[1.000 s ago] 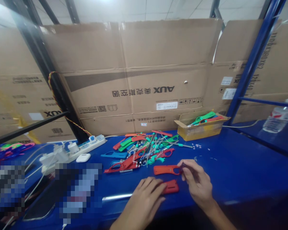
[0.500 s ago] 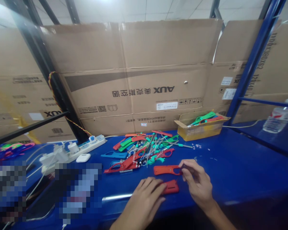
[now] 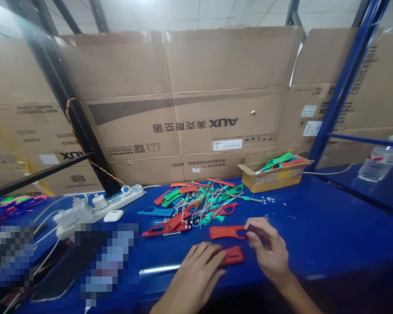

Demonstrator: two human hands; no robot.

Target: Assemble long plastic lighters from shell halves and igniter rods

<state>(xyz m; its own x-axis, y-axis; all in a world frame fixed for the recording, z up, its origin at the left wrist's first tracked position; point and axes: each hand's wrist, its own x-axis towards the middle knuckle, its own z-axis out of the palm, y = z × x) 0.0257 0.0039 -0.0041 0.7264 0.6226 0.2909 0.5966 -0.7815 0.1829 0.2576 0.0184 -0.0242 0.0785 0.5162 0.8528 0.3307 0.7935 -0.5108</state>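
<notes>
My left hand (image 3: pixel 196 272) is closed over a red stick lighter (image 3: pixel 233 255), pressing it flat on the blue table. A shiny metal tube (image 3: pixel 160 269) sticks out leftward from under that hand. Thumb and forefinger of my right hand (image 3: pixel 270 248) pinch together at the looped end of an orange-red lighter shell half (image 3: pixel 221 232). Something small and dark shows between those fingertips; I cannot make out its kind, nor whether they also grip the shell. Beyond my hands lies a heap of red, green and blue lighter parts (image 3: pixel 183 213) with metal tubes and thin white wires.
A taped carton (image 3: pixel 271 181) with more lighters stands at the back right. At left are a power strip (image 3: pixel 118 203) with plugs, a white earphone case (image 3: pixel 113 216) and cables. Cardboard (image 3: pixel 196 65) walls the back. A water bottle (image 3: pixel 380 161) stands far right.
My right hand has shifted very slightly, and the dark piece at its fingertips sits a little differently. My left hand and the lighter under it stay in place.
</notes>
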